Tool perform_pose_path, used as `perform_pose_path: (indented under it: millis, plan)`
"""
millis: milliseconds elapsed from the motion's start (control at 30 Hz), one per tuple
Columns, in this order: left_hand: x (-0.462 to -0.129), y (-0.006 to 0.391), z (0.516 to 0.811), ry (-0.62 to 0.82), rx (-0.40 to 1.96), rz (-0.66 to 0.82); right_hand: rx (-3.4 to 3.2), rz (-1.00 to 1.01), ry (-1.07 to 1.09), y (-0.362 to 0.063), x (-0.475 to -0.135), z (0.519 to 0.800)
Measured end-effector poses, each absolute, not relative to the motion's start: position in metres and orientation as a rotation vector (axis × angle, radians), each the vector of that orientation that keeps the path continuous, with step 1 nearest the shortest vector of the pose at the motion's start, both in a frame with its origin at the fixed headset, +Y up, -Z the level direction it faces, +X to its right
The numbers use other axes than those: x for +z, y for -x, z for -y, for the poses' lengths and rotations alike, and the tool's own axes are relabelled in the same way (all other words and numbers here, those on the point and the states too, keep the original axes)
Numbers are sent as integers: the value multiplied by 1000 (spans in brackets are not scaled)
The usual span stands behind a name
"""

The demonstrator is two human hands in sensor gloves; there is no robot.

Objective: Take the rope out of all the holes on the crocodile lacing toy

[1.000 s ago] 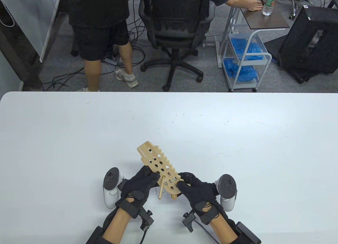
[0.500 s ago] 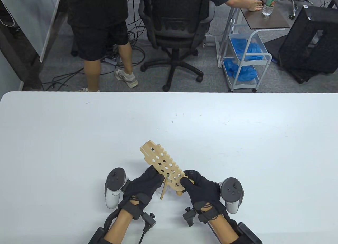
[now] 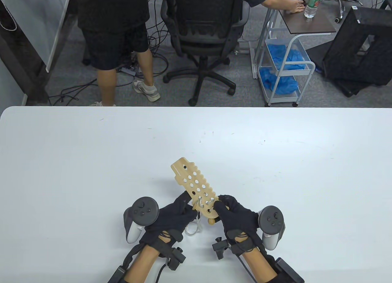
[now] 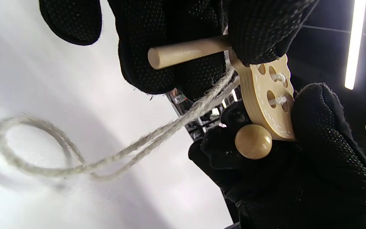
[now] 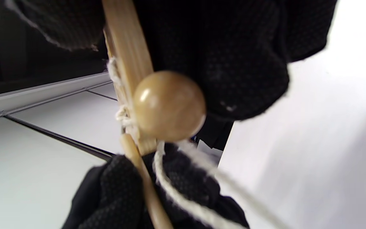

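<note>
The wooden crocodile lacing toy [image 3: 193, 181] is held tilted above the table near the front edge, its holed body pointing away to the upper left. My right hand [image 3: 222, 208] grips its near end, next to a round wooden bead [image 3: 211, 221]. My left hand [image 3: 187, 208] pinches the wooden needle [image 4: 186, 51] against the toy's near holes. White rope [image 4: 138, 146] runs from the needle end and sags in a loop [image 3: 193, 229] onto the table. Short rope stitches [image 4: 278, 101] still cross the nearest holes. In the right wrist view the bead [image 5: 169, 106] sits against the toy's edge [image 5: 129, 41].
The white table [image 3: 92, 160] stretches wide on every side of the hands. Beyond its far edge are an office chair [image 3: 203, 31], a person standing [image 3: 113, 34] and a wire trolley [image 3: 284, 65].
The toy has shifted right and turned more upright. The needle, earlier sticking out below the toy, is now tucked under my left fingers, and a slack rope loop has appeared below.
</note>
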State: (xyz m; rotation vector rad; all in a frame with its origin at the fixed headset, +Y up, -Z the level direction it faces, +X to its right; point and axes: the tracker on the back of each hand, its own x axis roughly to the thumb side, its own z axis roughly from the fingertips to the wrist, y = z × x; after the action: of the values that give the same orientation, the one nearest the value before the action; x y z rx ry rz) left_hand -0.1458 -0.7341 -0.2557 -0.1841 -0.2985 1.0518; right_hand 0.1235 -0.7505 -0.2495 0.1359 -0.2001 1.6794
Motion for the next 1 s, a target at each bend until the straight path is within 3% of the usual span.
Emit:
perform_pose_path:
  millis: [767, 1000]
  plan:
    - [-267, 186, 729, 36, 1019, 157, 1456, 100, 144, -147, -258, 776]
    - [-270, 206, 726, -70, 974, 76, 1447, 98, 187, -153, -260, 779]
